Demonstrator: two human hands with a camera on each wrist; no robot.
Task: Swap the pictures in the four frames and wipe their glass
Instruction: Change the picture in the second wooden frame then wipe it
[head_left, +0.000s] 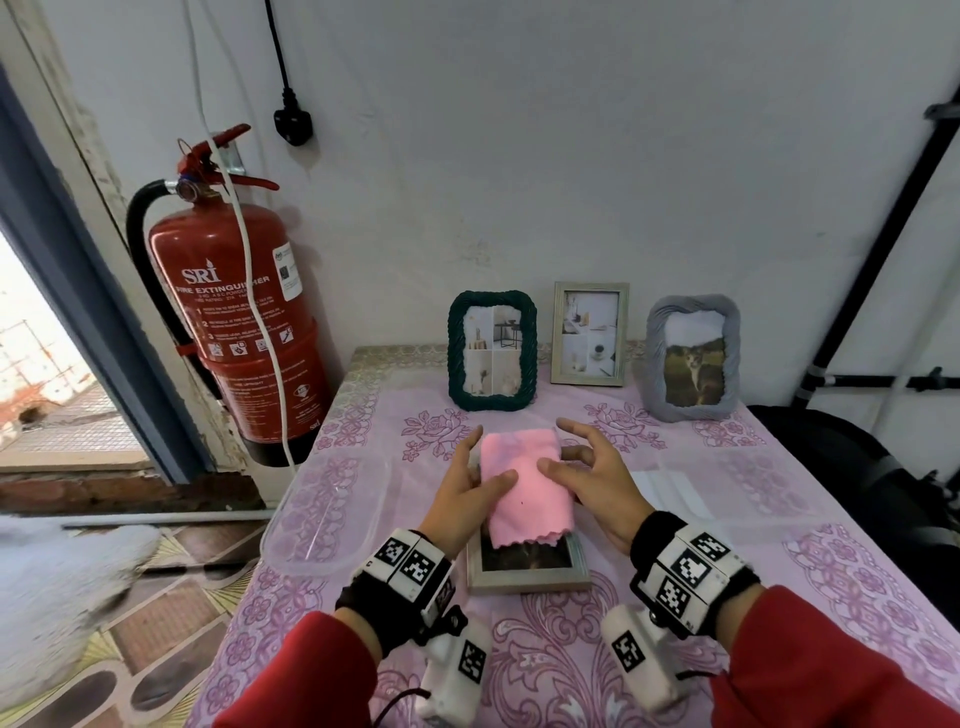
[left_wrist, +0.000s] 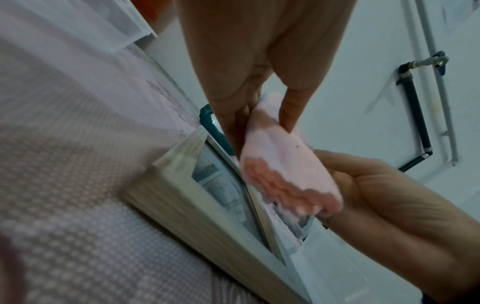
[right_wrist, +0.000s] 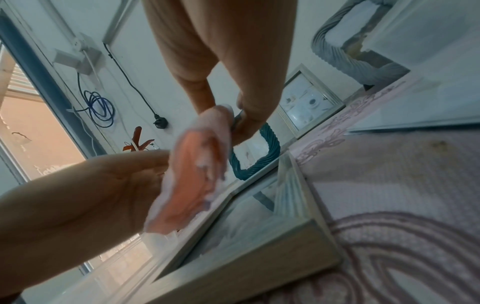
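Observation:
A pale wooden frame (head_left: 527, 569) lies flat on the pink flowered tablecloth (head_left: 727, 545), showing a dark picture at its near end. A folded pink cloth (head_left: 522, 488) covers most of its glass. My left hand (head_left: 491, 457) holds the cloth's left edge, thumb on top and fingers alongside. My right hand (head_left: 558, 447) holds the right edge, thumb on the cloth and fingers curled past it. In the left wrist view my left hand (left_wrist: 262, 123) pinches the cloth (left_wrist: 283, 176) just above the frame (left_wrist: 197, 209). In the right wrist view my right hand (right_wrist: 223, 111) grips the cloth (right_wrist: 197, 168).
Three frames stand along the wall: dark green (head_left: 492, 358), pale wood (head_left: 589, 335), grey with a cat picture (head_left: 693, 358). A clear plastic lid (head_left: 332, 499) lies left of the hands, a clear sheet (head_left: 670, 488) to the right. A red fire extinguisher (head_left: 228, 332) hangs left of the table.

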